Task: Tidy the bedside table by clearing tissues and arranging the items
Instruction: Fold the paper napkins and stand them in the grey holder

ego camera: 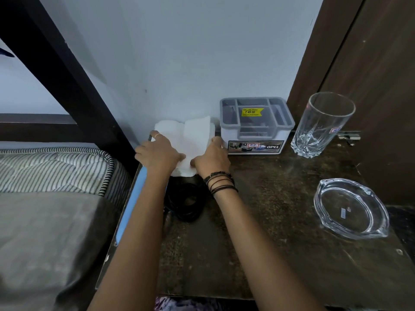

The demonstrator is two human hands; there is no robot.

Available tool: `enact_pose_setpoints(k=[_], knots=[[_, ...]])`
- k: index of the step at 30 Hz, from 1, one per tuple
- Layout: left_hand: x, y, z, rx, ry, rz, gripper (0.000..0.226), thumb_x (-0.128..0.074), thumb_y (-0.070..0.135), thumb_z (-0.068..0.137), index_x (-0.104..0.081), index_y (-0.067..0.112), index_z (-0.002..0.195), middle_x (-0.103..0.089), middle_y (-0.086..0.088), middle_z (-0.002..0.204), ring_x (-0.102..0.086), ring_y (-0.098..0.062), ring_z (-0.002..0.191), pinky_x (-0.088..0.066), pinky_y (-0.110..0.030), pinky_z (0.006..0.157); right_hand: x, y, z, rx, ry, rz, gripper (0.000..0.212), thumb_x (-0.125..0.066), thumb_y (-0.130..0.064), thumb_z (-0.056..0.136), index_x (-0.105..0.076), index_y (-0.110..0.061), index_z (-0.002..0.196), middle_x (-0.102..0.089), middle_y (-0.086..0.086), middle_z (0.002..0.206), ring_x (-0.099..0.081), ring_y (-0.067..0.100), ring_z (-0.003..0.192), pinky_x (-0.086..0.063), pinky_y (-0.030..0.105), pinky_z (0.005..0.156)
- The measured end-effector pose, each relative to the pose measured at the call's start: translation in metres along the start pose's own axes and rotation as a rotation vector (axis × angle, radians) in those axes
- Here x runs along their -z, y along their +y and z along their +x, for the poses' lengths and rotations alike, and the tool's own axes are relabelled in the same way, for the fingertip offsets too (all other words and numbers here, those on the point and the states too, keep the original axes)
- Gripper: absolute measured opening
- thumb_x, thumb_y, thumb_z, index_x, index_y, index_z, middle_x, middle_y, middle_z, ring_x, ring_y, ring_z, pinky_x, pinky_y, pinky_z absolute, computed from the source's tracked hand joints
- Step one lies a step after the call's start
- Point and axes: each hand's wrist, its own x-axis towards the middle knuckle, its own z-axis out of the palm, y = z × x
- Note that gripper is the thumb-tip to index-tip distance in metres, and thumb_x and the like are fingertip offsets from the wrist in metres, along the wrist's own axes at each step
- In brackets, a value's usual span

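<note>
White tissues [190,135] lie in a loose pile at the back left corner of the dark bedside table [269,221], against the wall. My left hand [158,153] presses on the pile's left side and my right hand [212,158] holds its right edge, with both thumbs on the paper. A coil of black cable [186,202] sits just in front of the tissues, between my forearms. To the right of the pile stands a grey and white organiser box [256,126] with a yellow price sticker.
A tall clear glass [321,126] stands at the back right, beside a dark wooden door [370,63]. A clear glass ashtray [351,208] rests near the right edge. A bed with a striped mattress [56,171] adjoins the table on the left.
</note>
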Motion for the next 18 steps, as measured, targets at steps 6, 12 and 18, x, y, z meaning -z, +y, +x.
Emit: enact_pose_setpoints(k=[6,12,18], knots=[[0.007,-0.008,0.009,-0.062,-0.071,-0.379,0.090,-0.082,0.014,0.066,-0.025,0.002,0.134,-0.042,-0.025,0.134,-0.042,-0.039,0.122,-0.038,-0.047,0.102,0.005,-0.003,0.000,0.128,-0.051,0.129,0.075,-0.068,-0.010,0.075,-0.026,-0.014,0.137,-0.053,0.017,0.125,-0.051,0.034,0.113,-0.044,0.032,0.086],[0.027,0.013,-0.020,-0.212,0.052,-0.613,0.087,-0.071,-0.003,0.070,-0.022,0.015,0.140,-0.028,-0.015,0.132,-0.049,-0.030,0.097,-0.040,-0.028,0.080,0.019,0.002,-0.024,0.381,0.113,0.208,0.058,-0.062,-0.004,0.077,-0.036,-0.020,0.126,-0.051,-0.003,0.101,-0.054,0.021,0.092,-0.030,0.018,0.057],[0.064,0.026,-0.075,-0.348,-0.222,-0.884,0.079,-0.073,0.014,0.076,-0.026,0.026,0.138,-0.051,-0.004,0.118,-0.058,-0.013,0.079,-0.048,-0.026,0.064,0.066,0.026,-0.063,0.403,0.175,0.464,0.074,-0.065,-0.002,0.074,-0.029,-0.042,0.126,-0.047,-0.034,0.100,-0.054,-0.012,0.085,-0.047,0.009,0.063]])
